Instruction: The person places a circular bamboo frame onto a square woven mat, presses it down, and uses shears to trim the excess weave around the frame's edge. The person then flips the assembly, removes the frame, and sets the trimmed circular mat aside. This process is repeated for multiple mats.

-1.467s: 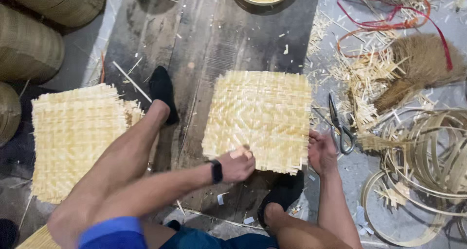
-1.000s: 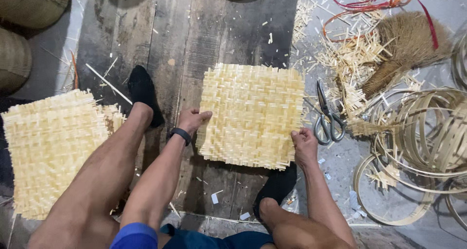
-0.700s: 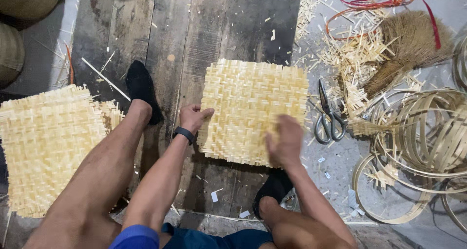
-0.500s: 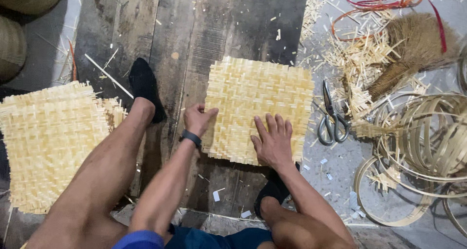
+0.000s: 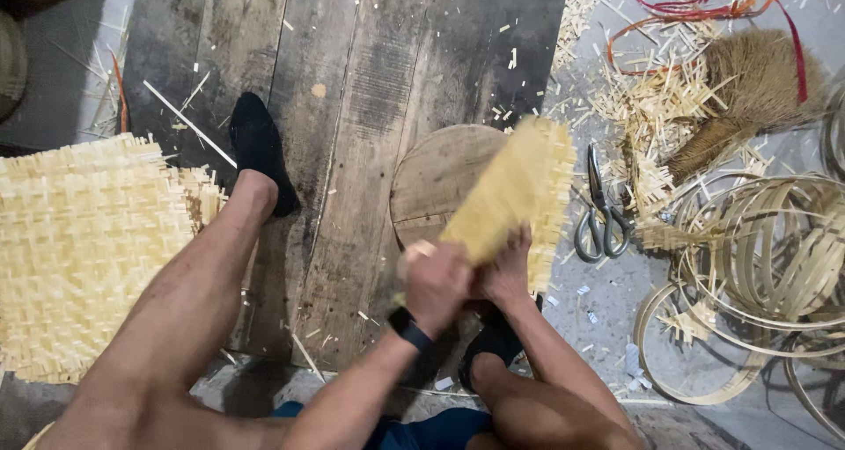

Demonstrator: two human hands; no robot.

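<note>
A square woven bamboo mat (image 5: 519, 195) is lifted off the floor and tilted on edge, blurred by motion. My left hand (image 5: 436, 283), with a black band at the wrist, grips its lower corner. My right hand (image 5: 506, 270) holds the same lower edge right beside it. Under the raised mat a round wooden disc (image 5: 436, 177) shows on the dark planks (image 5: 352, 80).
A stack of woven mats (image 5: 84, 248) lies at the left by my left leg. Scissors (image 5: 600, 208) rest right of the mat. Bamboo hoops (image 5: 757, 274), a straw brush (image 5: 748, 89), red cord and strip scraps crowd the right side.
The mat lay flat with both hands pressing on it; now both hands have gripped its near edge and swung it up on edge, uncovering the round wooden disc.
</note>
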